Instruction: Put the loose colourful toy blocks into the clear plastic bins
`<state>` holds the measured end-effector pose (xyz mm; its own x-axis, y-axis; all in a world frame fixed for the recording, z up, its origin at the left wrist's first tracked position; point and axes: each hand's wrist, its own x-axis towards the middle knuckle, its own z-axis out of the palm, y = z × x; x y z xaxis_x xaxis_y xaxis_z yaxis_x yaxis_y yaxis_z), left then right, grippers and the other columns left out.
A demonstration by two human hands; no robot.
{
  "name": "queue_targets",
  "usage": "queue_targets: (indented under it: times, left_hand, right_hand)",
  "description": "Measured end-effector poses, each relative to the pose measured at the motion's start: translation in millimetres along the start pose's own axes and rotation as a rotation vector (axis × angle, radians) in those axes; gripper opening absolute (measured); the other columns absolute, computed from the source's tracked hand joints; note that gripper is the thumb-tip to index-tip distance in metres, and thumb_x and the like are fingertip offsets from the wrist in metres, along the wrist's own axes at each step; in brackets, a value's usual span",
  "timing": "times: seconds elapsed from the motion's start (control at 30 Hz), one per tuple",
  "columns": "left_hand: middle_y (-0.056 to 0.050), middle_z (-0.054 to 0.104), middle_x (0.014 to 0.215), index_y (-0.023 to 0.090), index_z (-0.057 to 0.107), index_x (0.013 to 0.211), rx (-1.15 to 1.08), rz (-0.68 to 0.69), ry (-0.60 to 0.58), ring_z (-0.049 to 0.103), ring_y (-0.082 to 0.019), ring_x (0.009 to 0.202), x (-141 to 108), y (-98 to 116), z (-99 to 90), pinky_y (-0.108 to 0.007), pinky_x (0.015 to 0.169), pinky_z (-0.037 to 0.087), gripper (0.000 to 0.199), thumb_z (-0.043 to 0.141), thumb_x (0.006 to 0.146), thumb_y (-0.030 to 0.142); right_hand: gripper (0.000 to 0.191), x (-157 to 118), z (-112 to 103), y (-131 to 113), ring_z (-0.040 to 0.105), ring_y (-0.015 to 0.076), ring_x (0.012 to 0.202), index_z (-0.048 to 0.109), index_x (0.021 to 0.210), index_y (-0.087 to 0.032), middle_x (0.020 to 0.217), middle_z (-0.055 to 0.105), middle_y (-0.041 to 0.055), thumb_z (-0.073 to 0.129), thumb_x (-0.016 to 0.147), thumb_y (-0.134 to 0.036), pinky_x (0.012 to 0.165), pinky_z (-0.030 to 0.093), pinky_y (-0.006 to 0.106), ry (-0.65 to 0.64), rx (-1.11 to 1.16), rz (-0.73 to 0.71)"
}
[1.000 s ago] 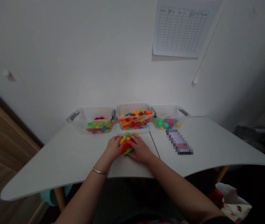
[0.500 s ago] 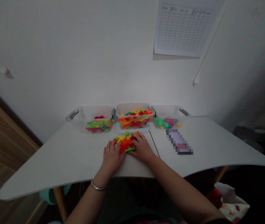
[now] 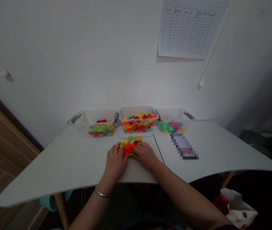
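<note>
A brick build (image 3: 128, 148) of red, yellow, green and orange pieces rests on the white table near its front edge. On its left side my left hand (image 3: 116, 159) is closed round it, a silver bangle on the wrist. My right hand (image 3: 145, 155) grips the right side, its fingers bent over the front corner. Part of the build's lower edge, which is green, shows between the hands. A yellow brick (image 3: 139, 138) and a green brick (image 3: 130, 138) stand up at the back of the build.
Along the wall are three clear bins: left (image 3: 99, 123) and middle (image 3: 139, 119) with bricks, right (image 3: 174, 119) with rounded pieces. A lid (image 3: 120, 131) lies before the middle one. A blurred phone (image 3: 185, 146) lies right of a dark table seam (image 3: 159, 149).
My right hand's fingers have drawn down and in from the back of the build to its front right, uncovering the yellow brick. My left hand has hardly moved.
</note>
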<state>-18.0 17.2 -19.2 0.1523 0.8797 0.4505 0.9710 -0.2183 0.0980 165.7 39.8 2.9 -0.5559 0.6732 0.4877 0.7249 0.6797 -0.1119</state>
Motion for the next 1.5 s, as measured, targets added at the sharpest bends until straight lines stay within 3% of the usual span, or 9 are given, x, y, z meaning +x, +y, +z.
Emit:
queue_targets:
  times: [0.13,0.33,0.5,0.6,0.7,0.9,1.0,1.3,1.5]
  left_hand:
    - [-0.018,0.051,0.141,0.015,0.051,0.134,-0.014,0.014,0.02,0.046,-0.031,0.13,-0.5,-1.8,1.1,-0.047,0.109,0.037,0.048,0.04,0.095,0.04]
    - [-0.018,0.05,0.141,0.015,0.052,0.133,-0.043,0.013,0.013,0.045,-0.03,0.13,-0.6,-2.3,0.0,-0.048,0.11,0.036,0.046,0.041,0.095,0.038]
    - [-0.017,0.05,0.141,0.016,0.052,0.134,-0.032,0.014,-0.006,0.046,-0.031,0.13,-0.1,-2.4,-1.5,-0.048,0.109,0.037,0.048,0.045,0.092,0.039]
    - [-0.019,0.05,0.141,0.014,0.052,0.134,-0.036,0.015,-0.015,0.047,-0.032,0.13,0.1,-1.7,-2.4,-0.048,0.109,0.037,0.048,0.044,0.093,0.037]
    - [-0.019,0.051,0.141,0.015,0.052,0.134,-0.04,0.009,-0.006,0.047,-0.032,0.131,-0.6,-1.4,-2.1,-0.049,0.109,0.038,0.047,0.043,0.094,0.038]
    - [-0.018,0.052,0.14,0.018,0.054,0.133,-0.042,0.004,0.012,0.049,-0.031,0.129,-2.7,-3.0,-0.9,-0.05,0.107,0.04,0.046,0.045,0.093,0.038]
    - [-0.017,0.052,0.14,0.018,0.054,0.133,-0.042,0.002,0.003,0.048,-0.031,0.13,-2.6,-3.0,-2.7,-0.049,0.108,0.039,0.046,0.046,0.092,0.037]
    - [-0.018,0.05,0.141,0.015,0.051,0.136,-0.056,-0.011,-0.043,0.045,-0.033,0.132,-2.5,-1.0,-4.2,-0.05,0.11,0.036,0.051,0.049,0.089,0.033]
    - [-0.016,0.049,0.141,0.016,0.051,0.136,-0.059,0.016,-0.035,0.045,-0.032,0.131,-2.2,-2.0,-4.7,-0.048,0.111,0.035,0.05,0.05,0.087,0.032]
  right_hand:
    - [0.007,-1.8,2.2,-1.7,0.059,0.0246,0.096,0.064,0.093,-0.02,0.097,0.068,0.0093,0.063,0.086,-0.02,0.087,0.05,0.04,0.043,0.044,0.037]
    - [0.004,0.2,3.8,14.2,0.058,0.0216,0.091,0.055,0.084,-0.024,0.093,0.061,0.0063,0.055,0.086,-0.021,0.081,0.051,0.036,0.359,0.307,0.25]
    - [0.017,29.6,-44.2,46.6,0.058,0.0222,0.095,0.048,0.071,-0.024,0.091,0.062,0.0062,0.057,0.085,-0.024,0.084,0.05,0.037,0.612,0.285,0.327]
    - [0.009,57.2,-81.2,71.0,0.057,0.0225,0.103,0.055,0.077,-0.023,0.101,0.063,0.0075,0.055,0.085,-0.021,0.093,0.047,0.038,0.603,0.181,0.312]
    - [0.012,82.8,-99.6,94.7,0.057,0.0213,0.104,0.061,0.081,-0.022,0.105,0.063,0.0083,0.051,0.085,-0.018,0.097,0.047,0.037,0.584,0.1,0.345]
    - [0.026,99.9,-80.8,115.3,0.062,0.0228,0.102,0.069,0.098,-0.017,0.104,0.07,0.0122,0.045,0.09,-0.016,0.101,0.043,0.041,0.249,-0.064,0.476]
    - [0.034,93.5,-69.1,115.4,0.063,0.026,0.106,0.066,0.114,-0.015,0.113,0.07,0.0142,0.039,0.095,-0.023,0.106,0.038,0.049,0.198,-0.124,0.474]
    - [0.057,75.6,-56.5,120.0,0.043,0.0293,0.136,0.044,0.14,-0.008,0.143,0.049,0.0198,0.048,0.088,-0.031,0.114,0.033,0.049,0.328,0.077,0.38]
    - [0.056,48.5,-45.3,89.3,0.035,0.0266,0.14,0.041,0.139,-0.012,0.147,0.041,0.0192,0.047,0.086,-0.027,0.116,0.03,0.05,0.585,0.155,0.356]
